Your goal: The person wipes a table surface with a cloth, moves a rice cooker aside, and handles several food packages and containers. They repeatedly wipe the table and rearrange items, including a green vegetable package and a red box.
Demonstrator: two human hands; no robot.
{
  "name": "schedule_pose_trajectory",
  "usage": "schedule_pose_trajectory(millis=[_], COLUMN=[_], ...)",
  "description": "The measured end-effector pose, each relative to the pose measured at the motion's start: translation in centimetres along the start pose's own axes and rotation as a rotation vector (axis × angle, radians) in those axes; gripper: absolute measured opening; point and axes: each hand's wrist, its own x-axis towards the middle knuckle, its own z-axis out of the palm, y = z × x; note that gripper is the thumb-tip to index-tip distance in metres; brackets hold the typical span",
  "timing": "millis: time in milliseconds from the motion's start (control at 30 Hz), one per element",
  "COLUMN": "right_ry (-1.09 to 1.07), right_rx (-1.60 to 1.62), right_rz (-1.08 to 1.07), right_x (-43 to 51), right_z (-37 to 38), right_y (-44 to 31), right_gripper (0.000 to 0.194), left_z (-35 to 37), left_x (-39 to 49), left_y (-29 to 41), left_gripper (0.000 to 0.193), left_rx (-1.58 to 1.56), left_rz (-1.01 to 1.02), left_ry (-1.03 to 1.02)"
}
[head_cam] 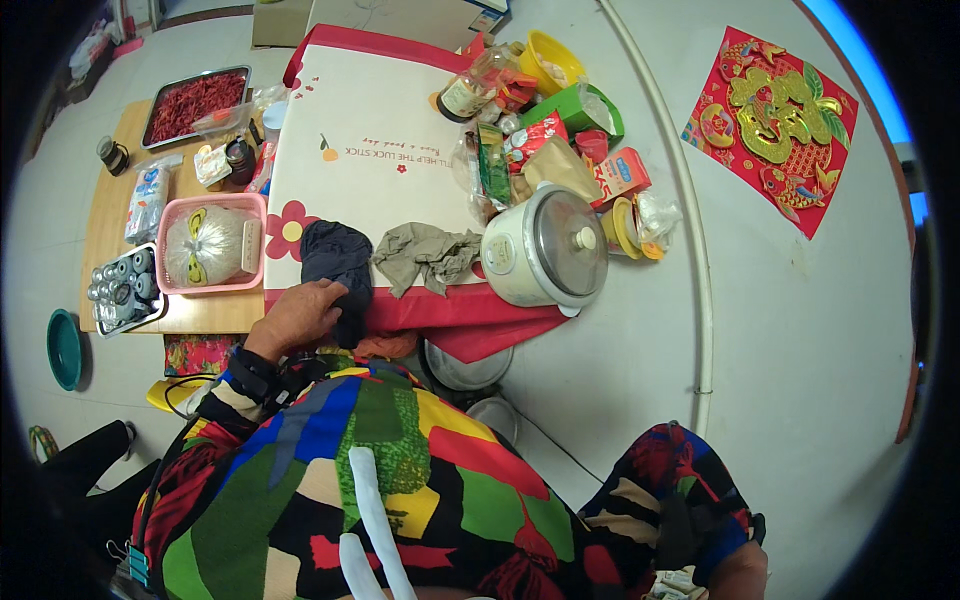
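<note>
My left hand [300, 315] rests at the front edge of the cloth-covered table [360, 187], its fingers on a dark crumpled cloth [337, 262] that hangs over the edge. Whether the fingers grip it is hard to tell. Right of the dark cloth lies a crumpled grey-green cloth [427, 253]. A white rice cooker [547, 247] with a glass lid stands at the table's right front corner. Low at the right, my right hand [739, 574] hangs beside my body, cut off by the picture's rim; its fingers are hidden.
A wooden table [120, 202] at left bears a pink basket [262, 247] with a tied bag, a tray of small glass jars [124, 292] and a metal tray of red food [196, 105]. Bottles, packets and a yellow bowl [551, 60] crowd the back right. A pipe [694, 247] runs along the wall.
</note>
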Motion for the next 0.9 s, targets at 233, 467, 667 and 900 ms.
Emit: schedule_pose_trajectory(millis=[233,467,667,900], right_ry=[0.021,0.073,0.16,0.509], right_rx=[-0.019,-0.091,0.169,0.842], right_rz=[-0.02,-0.019,-0.02,1.205], right_x=[-3.2,-5.1,-8.2,-20.3], right_z=[-2.2,-2.9,-3.4,19.8], right_y=[0.1,2.1,8.3,27.4], right_gripper=[0.053,0.059,0.034,0.032], left_z=[2.8,6.0,8.6,10.5], left_x=[1.3,2.0,2.8,5.8], left_y=[0.8,1.0,-0.3,-3.2], left_gripper=[0.038,0.06,0.09,0.083], left_rx=[0.069,0.256,0.403,0.339], left_rz=[0.018,-0.131,-0.288,-0.244], left_ry=[0.057,0.279,0.312,0.367])
